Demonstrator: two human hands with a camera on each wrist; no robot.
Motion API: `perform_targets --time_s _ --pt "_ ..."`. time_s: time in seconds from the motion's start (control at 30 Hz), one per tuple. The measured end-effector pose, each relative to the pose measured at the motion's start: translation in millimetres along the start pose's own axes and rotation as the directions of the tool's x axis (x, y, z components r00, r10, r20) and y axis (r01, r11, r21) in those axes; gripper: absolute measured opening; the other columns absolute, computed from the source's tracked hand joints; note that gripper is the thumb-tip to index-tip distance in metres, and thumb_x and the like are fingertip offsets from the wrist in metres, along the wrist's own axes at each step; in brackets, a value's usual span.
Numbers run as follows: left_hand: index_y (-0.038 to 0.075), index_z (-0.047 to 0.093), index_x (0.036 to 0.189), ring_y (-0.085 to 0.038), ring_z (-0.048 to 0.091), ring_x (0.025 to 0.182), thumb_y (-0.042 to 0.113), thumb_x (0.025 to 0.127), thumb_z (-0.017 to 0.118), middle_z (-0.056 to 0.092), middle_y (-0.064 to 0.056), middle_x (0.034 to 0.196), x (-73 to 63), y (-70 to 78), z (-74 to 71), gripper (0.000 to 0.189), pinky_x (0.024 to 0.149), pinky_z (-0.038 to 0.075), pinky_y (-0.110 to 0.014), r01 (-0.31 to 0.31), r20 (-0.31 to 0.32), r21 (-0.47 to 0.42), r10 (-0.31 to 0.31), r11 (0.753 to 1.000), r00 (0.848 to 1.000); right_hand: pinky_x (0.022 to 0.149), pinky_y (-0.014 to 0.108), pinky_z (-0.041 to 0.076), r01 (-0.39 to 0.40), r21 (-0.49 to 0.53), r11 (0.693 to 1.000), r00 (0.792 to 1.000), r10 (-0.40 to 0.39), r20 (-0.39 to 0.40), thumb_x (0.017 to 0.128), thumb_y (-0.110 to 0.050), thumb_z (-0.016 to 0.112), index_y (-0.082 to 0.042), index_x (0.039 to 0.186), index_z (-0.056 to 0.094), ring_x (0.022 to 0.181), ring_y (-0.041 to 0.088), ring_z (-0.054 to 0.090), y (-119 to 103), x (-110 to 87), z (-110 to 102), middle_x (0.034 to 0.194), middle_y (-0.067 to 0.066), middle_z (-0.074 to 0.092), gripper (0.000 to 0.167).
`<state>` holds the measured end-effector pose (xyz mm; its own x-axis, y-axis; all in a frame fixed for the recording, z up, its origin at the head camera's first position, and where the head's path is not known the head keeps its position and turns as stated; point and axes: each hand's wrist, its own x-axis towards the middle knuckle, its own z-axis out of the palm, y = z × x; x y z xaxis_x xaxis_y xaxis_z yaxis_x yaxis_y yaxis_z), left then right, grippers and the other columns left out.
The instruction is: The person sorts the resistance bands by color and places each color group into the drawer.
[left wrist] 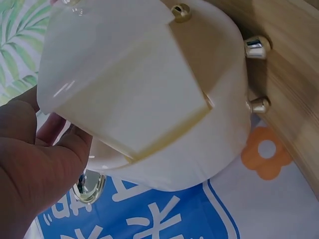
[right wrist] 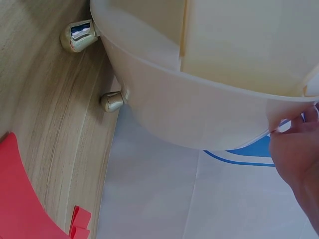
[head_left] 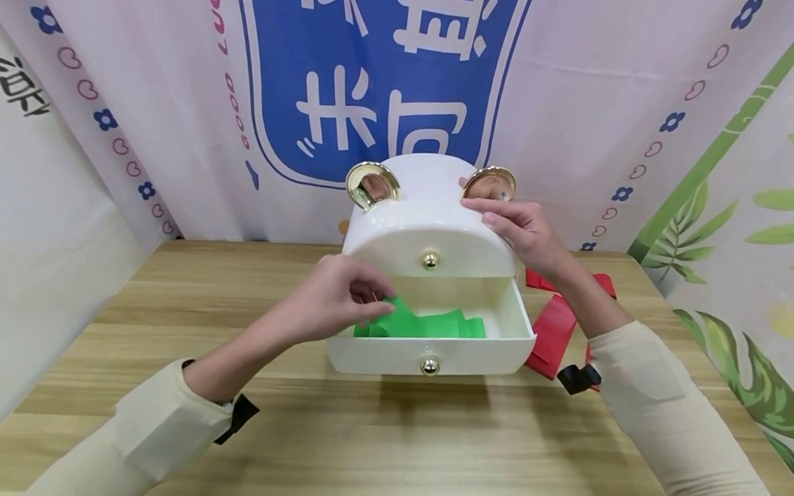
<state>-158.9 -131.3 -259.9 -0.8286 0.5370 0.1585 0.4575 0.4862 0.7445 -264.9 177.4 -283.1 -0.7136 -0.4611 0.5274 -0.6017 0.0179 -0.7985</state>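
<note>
A white storage box [head_left: 431, 213] with gold-rimmed ears has its lower drawer [head_left: 426, 357] pulled out in the head view. Inside that drawer lies a flat green strip [head_left: 436, 324], folded over itself. My left hand [head_left: 332, 297] is over the drawer's left side, its thumb and fingertips at a raised fold of the strip. In the left wrist view, that hand's fingers are at the edge of a pulled-out drawer [left wrist: 134, 94], with no green visible. Straight fingers of my right hand [head_left: 525, 234] rest on the box's top beside the right ear [head_left: 490, 184].
Red strips [head_left: 551, 337] lie on the wooden table [head_left: 285, 434] right of the box, partly behind my right forearm. A printed cloth [head_left: 559, 122] hangs close behind the box. Gold feet [right wrist: 79, 36] hold the box up off the table.
</note>
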Motion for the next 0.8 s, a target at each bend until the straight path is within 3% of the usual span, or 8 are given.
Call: perform_targets --time_s 0.17,0.3,0.43,0.53,0.63,0.73,0.8 --pt "0.0 0.078 0.095 -0.012 0.065 0.07 0.002 0.09 0.079 0.072 -0.002 0.08 -3.2 -3.2 -1.6 0.005 0.064 0.057 -0.027 -0.017 0.014 0.121 0.016 0.993 1.0 0.062 0.028 0.061 0.002 -0.005 1.0 1.0 -0.002 -0.003 0.102 -0.001 0.052 -0.029 0.125 0.076 0.075 0.02 0.074 1 -1.4 1 0.109 0.001 0.076 0.043" --pt "-0.001 0.078 0.095 -0.014 0.063 0.069 -0.001 0.089 0.079 0.071 -0.004 0.08 -3.7 -1.6 -1.0 0.007 0.063 0.058 -0.027 -0.043 0.008 0.229 0.043 0.972 0.999 0.062 0.029 0.061 0.004 0.0 1.0 1.0 -0.004 -0.006 0.102 -0.001 0.052 -0.029 0.125 0.077 0.076 0.02 0.075 2 -2.0 1 0.109 0.001 0.076 0.044" --pt "-0.002 0.076 0.093 -0.017 0.062 0.07 -0.003 0.087 0.079 0.069 -0.011 0.092 -6.5 5.1 -0.7 0.006 0.061 0.057 -0.026 -0.063 -0.04 0.344 0.081 0.937 0.996 0.062 0.028 0.061 0.01 0.003 1.0 1.0 -0.01 0.0 0.101 0.0 0.052 -0.027 0.125 0.077 0.075 0.019 0.075 1 -1.2 1 0.109 0.001 0.076 0.043" --pt "0.0 0.075 0.09 -0.017 0.06 0.071 -0.004 0.087 0.079 0.065 -0.012 0.095 -11.9 10.6 -0.5 0.007 0.059 0.055 -0.025 -0.1 -0.085 0.378 0.142 0.92 0.986 0.062 0.029 0.061 0.012 0.008 1.0 1.0 -0.012 0.004 0.101 0.0 0.051 -0.025 0.125 0.077 0.076 0.019 0.075 1 -0.5 1 0.11 0.001 0.076 0.043" --pt "0.004 0.075 0.089 -0.013 0.059 0.071 -0.003 0.087 0.079 0.066 -0.005 0.087 -18.6 15.0 3.1 0.008 0.059 0.055 -0.024 -0.197 -0.078 0.315 0.233 0.928 0.969 0.062 0.029 0.061 0.009 0.016 1.0 1.0 -0.009 0.005 0.102 0.0 0.051 -0.023 0.126 0.077 0.076 0.019 0.075 1 -0.2 1 0.11 0.002 0.076 0.042" --pt "0.005 0.075 0.093 -0.005 0.059 0.069 0.0 0.09 0.077 0.067 0.002 0.08 -24.6 17.3 12.7 0.006 0.06 0.056 -0.023 -0.279 0.014 0.167 0.281 0.946 0.96 0.062 0.029 0.061 0.004 0.017 1.0 1.0 -0.004 0.003 0.102 0.0 0.051 -0.021 0.126 0.076 0.076 0.019 0.075 1 -0.2 0 0.11 0.003 0.076 0.041" --pt "0.004 0.075 0.097 0.0 0.058 0.066 0.002 0.093 0.074 0.067 0.005 0.076 -27.5 17.3 21.8 0.005 0.059 0.055 -0.022 -0.303 0.091 0.075 0.296 0.95 0.951 0.062 0.029 0.061 0.002 0.015 1.0 1.0 -0.002 0.003 0.102 -0.001 0.051 -0.019 0.127 0.076 0.076 0.02 0.075 1 -0.3 0 0.109 0.003 0.076 0.04"
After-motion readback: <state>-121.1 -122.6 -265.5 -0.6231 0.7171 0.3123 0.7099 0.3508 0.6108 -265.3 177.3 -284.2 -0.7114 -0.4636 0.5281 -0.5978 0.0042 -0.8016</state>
